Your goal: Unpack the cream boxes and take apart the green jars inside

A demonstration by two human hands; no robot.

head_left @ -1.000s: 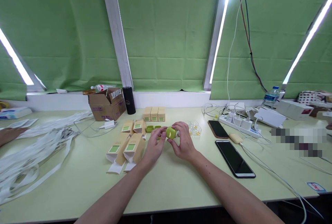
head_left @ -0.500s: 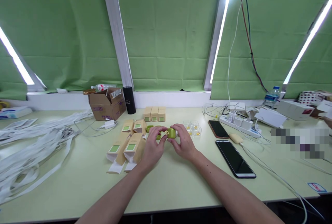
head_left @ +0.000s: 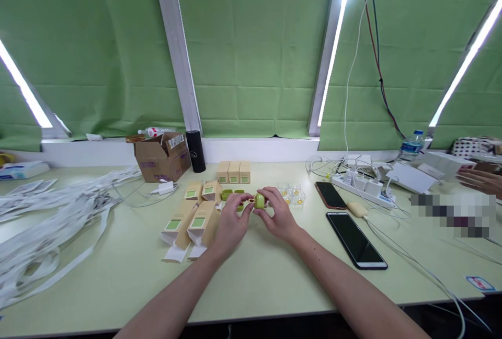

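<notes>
A small, rounded, glossy green case [head_left: 259, 201] is held above the table between my two hands. My right hand [head_left: 280, 217] pinches its right side between thumb and fingers. On the other side, the thumb and forefinger of my left hand [head_left: 231, 222] close on a small yellowish loop [head_left: 251, 200] at the case's left end. Just behind my left fingers lie more green pieces [head_left: 227, 193], partly covered. Several tan cartons with green labels [head_left: 204, 222] lie left of my left hand, the front two with flaps open. Clear plastic cups with gold-coloured centres [head_left: 291, 194] stand beyond my right hand.
Three small tan boxes [head_left: 234, 172] stand at the back. A brown cardboard box [head_left: 162, 158], a black cylinder [head_left: 195, 151] and heaped white straps [head_left: 50, 234] are leftward. Rightward are two phones [head_left: 356, 240], a power strip [head_left: 364, 188], cables and another person's hand [head_left: 482, 181].
The green case has turned slightly in my fingers, while both my hands stay nearly in place. At the far right, the other person's hand has reached further into view.
</notes>
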